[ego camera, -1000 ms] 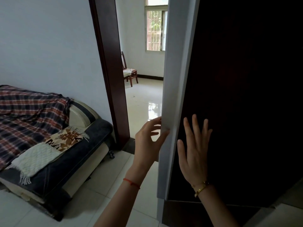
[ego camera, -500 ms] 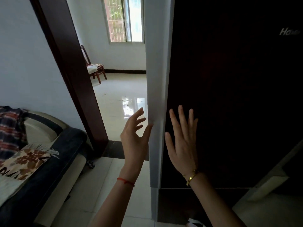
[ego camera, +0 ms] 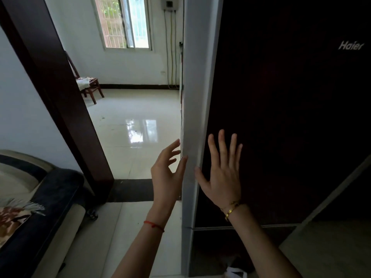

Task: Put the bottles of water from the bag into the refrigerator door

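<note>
A tall dark refrigerator door point(ego camera: 281, 117) with a pale grey side edge fills the right half of the head view. My right hand point(ego camera: 220, 175) lies flat on the dark front face near that edge, fingers spread. My left hand point(ego camera: 167, 173) is just left of the grey edge, fingers apart, thumb touching the edge. Neither hand holds anything. A bit of white bag point(ego camera: 235, 272) peeks out at the bottom below the door. No water bottles are in view.
A dark wooden door frame point(ego camera: 54, 93) stands to the left, opening onto a glossy tiled room with a wooden chair point(ego camera: 89, 85) and a window point(ego camera: 124, 23). A sofa point(ego camera: 40, 197) with a patterned cushion sits at the lower left.
The view has swung to the right, so the sofa has slid left and the door shows more square-on. Both hands stay at the door's edge, the left one now slightly off it.
</note>
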A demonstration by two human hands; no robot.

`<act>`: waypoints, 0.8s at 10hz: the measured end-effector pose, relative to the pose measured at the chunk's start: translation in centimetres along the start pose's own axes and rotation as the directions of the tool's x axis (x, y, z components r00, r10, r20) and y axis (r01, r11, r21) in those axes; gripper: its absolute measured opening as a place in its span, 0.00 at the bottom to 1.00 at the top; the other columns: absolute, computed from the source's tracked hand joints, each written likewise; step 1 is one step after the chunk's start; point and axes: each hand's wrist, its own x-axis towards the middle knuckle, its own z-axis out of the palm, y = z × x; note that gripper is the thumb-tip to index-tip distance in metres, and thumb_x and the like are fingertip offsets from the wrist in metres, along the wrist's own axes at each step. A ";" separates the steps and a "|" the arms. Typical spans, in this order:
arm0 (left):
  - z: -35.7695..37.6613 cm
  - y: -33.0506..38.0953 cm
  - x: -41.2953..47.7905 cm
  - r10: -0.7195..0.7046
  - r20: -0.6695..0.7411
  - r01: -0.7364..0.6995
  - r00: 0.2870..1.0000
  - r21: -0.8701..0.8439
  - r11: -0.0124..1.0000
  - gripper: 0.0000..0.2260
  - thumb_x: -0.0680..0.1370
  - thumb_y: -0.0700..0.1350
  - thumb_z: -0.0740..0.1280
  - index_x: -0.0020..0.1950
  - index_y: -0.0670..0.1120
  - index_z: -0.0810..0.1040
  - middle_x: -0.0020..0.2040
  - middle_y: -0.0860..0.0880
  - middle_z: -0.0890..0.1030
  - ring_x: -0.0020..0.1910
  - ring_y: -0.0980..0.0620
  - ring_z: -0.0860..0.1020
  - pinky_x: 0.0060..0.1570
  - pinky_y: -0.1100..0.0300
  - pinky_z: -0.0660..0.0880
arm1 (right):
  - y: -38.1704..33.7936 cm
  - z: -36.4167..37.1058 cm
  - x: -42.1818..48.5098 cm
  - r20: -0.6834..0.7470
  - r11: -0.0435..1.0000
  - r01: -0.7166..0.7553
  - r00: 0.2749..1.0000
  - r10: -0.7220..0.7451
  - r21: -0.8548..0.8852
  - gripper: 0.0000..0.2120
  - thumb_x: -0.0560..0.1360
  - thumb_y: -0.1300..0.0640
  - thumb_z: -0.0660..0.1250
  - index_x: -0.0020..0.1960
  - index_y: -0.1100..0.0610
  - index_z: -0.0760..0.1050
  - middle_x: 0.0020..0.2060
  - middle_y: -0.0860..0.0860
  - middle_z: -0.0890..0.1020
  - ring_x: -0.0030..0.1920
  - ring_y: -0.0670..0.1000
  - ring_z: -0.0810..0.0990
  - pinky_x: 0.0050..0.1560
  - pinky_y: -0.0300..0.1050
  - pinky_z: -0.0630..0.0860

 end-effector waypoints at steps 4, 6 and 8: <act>-1.2 -0.6 -0.6 0.006 0.090 -0.008 0.996 0.019 1.000 0.19 0.76 0.48 0.70 0.67 0.49 0.76 0.61 0.53 0.82 0.58 0.58 0.80 0.58 0.69 0.76 | -0.4 -1.4 0.0 0.067 0.999 -0.031 0.997 0.032 -0.011 0.39 0.76 0.39 0.57 0.79 0.52 0.42 0.78 0.52 0.41 0.78 0.58 0.38 0.77 0.62 0.44; -3.4 0.8 -2.7 0.035 0.107 -0.034 0.994 -0.014 0.999 0.19 0.76 0.45 0.70 0.66 0.49 0.76 0.62 0.55 0.81 0.58 0.59 0.80 0.61 0.59 0.77 | -0.9 -3.2 -0.3 0.109 0.994 -0.058 0.993 0.048 0.091 0.35 0.79 0.43 0.56 0.79 0.49 0.42 0.79 0.49 0.41 0.78 0.54 0.36 0.78 0.59 0.43; -6.6 1.9 -4.5 0.068 0.124 -0.068 0.990 -0.007 0.998 0.21 0.75 0.45 0.71 0.68 0.49 0.75 0.63 0.55 0.80 0.61 0.60 0.79 0.63 0.58 0.76 | -1.4 -6.6 -1.4 0.141 0.850 -0.198 0.979 0.147 0.488 0.30 0.80 0.47 0.56 0.78 0.50 0.49 0.79 0.46 0.50 0.79 0.49 0.43 0.78 0.56 0.48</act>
